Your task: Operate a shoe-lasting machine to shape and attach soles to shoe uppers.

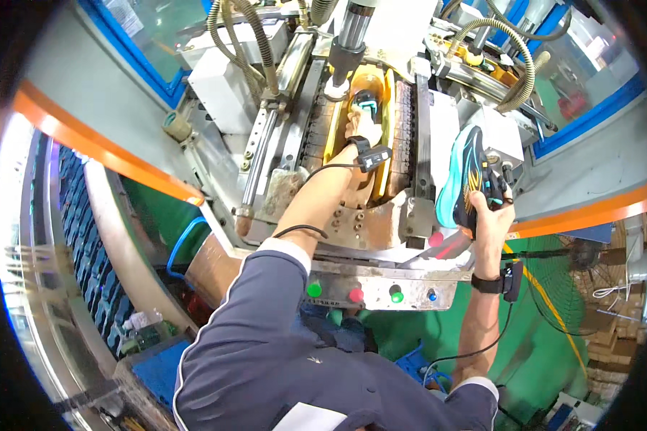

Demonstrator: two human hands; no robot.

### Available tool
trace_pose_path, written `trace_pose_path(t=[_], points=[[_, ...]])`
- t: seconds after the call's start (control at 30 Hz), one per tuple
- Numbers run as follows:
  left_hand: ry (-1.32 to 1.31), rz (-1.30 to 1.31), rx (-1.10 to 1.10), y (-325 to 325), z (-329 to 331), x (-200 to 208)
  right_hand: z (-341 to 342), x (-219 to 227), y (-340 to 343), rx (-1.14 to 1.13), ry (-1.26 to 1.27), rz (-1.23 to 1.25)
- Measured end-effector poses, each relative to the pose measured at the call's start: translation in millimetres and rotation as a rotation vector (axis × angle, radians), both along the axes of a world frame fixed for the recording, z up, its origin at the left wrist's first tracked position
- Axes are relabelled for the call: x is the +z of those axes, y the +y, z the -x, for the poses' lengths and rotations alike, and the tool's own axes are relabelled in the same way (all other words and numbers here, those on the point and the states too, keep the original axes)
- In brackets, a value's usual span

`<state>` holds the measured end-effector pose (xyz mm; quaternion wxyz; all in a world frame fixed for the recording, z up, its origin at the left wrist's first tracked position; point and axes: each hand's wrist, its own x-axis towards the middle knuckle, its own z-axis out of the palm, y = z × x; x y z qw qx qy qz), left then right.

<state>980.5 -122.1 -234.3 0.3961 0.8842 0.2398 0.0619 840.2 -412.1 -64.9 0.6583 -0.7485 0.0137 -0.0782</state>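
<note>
My right hand (492,219) is closed around the heel end of a black sports shoe (474,172) with a turquoise sole and orange-yellow markings. The shoe is tilted upright, its sole facing left, beside the machine. My left hand (364,128) reaches into the yellow-lined trough (389,108) of the press. There its fingers close on a second dark shoe (366,100) with turquoise parts, mostly hidden by the hand and trough. Just left of that shoe stands the vertical metal press rod (349,54) with a pale round foot.
Dark toothed side blocks (402,136) and metal rails flank the trough. Hoses (264,43) hang above. Green, red and blue buttons (356,294) line the front panel. Orange-edged guards (108,147) stand at both sides. A fan (581,255) sits at the right.
</note>
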Motion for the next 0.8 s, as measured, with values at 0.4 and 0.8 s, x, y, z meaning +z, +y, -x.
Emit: trace_pose_path(t=[0.4,0.8], points=[[-0.249,1.295,-0.019,37,273,136,-182,-28,171,0.410,0.139,0.823],[-0.560,0.873,0.731,19,533,170,-249,-213,238,-0.732,-0.291,1.542]])
